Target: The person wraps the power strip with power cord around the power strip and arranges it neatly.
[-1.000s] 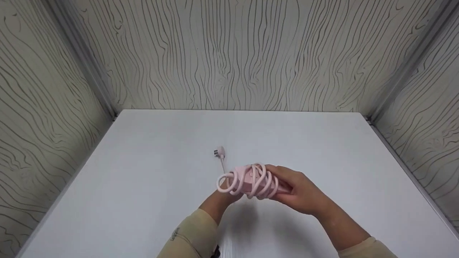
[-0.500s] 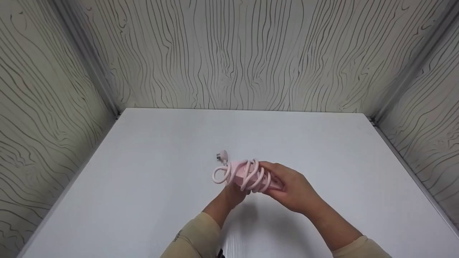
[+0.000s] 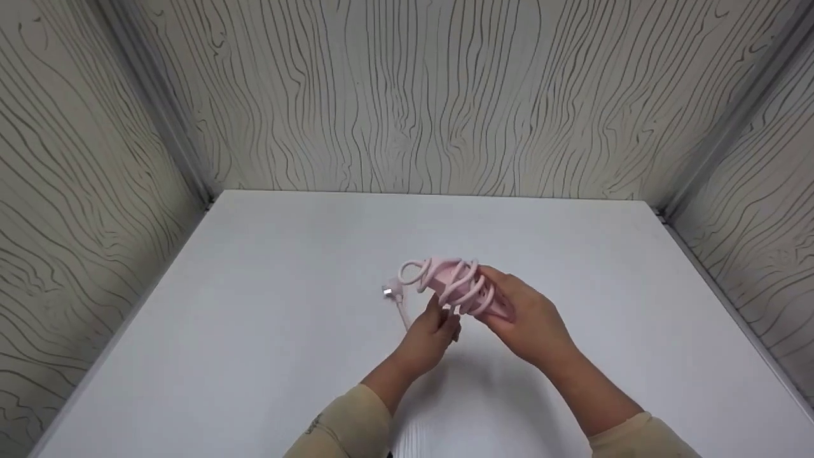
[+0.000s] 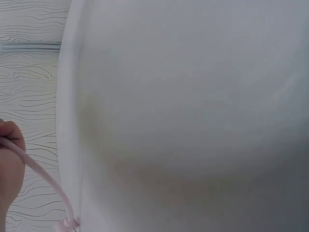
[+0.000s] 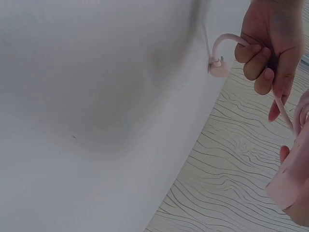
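A pink power strip (image 3: 453,277) has its pale pink cord wound around it in several loose coils. My right hand (image 3: 534,321) grips the strip's near right end, holding it tilted above the white table. Below the coils my left hand (image 3: 423,343) holds the cord in curled fingers, as the right wrist view also shows. From that fist the cord (image 4: 43,175) bends away to its plug (image 5: 218,68), which hangs free with metal prongs showing. One cord loop sticks out past the strip's far left end. In the right wrist view the strip is partly cut off by the frame's edge.
The white table (image 3: 286,267) stretches beneath both hands. Wood-grain patterned panels (image 3: 407,95) rise at its back and along both sides, with grey metal posts (image 3: 146,95) at the corners.
The right hand has lifted the wound strip up and away from the left hand. The left hand, hidden behind the coils before, now shows with the cord; the plug has shifted slightly.
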